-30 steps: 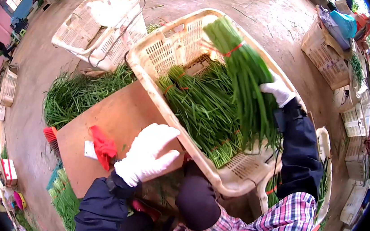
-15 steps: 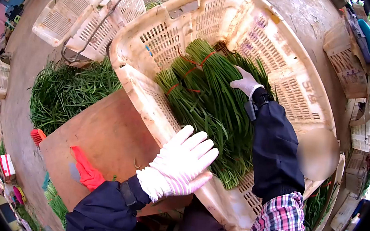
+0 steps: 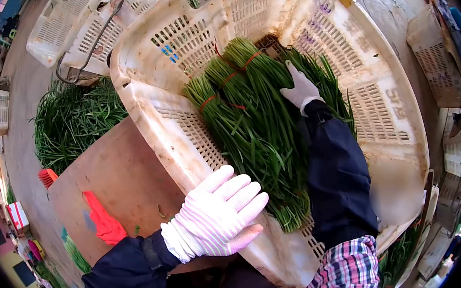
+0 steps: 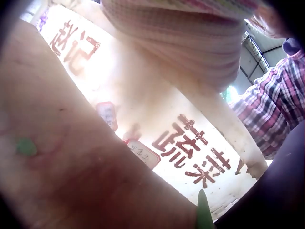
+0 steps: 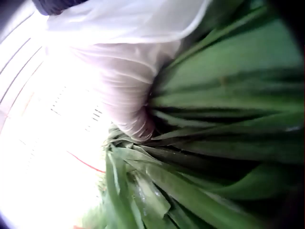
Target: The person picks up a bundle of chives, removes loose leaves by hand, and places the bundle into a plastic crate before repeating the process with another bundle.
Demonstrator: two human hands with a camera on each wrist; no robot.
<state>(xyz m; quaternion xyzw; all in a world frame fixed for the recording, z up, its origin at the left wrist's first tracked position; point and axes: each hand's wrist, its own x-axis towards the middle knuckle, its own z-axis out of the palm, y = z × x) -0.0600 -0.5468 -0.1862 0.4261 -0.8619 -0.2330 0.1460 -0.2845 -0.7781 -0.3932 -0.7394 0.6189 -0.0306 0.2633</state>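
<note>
A white-gloved right hand (image 3: 302, 88) reaches into a large off-white plastic crate (image 3: 382, 112). Its thumb and index finger are extended against a bundle of garlic chives (image 3: 269, 100) tied with a red band; its other fingers are partly hidden. In the right wrist view, gloved fingers (image 5: 131, 105) press down along the side of green leaves (image 5: 228, 105). More tied chives (image 3: 207, 96) lie alongside in the crate. The left hand (image 3: 217, 213), in a striped white glove, overlaps the crate's near rim, fingers straight and holding nothing. Crate lettering (image 4: 193, 152) shows below the left glove (image 4: 176, 43).
Left of the crate, a brown board (image 3: 121, 172) carries a red cloth (image 3: 101, 220). Beyond it lies a heap of loose chives (image 3: 72, 122), with a red brush (image 3: 47, 177) close by. Another white crate (image 3: 89, 14) stands at upper left, and more crates (image 3: 438, 64) line the right.
The right hand has lowered the chive bundle from above the crate onto the others inside and loosened its fingers. The left hand has moved right to the crate's rim, and the view has come closer.
</note>
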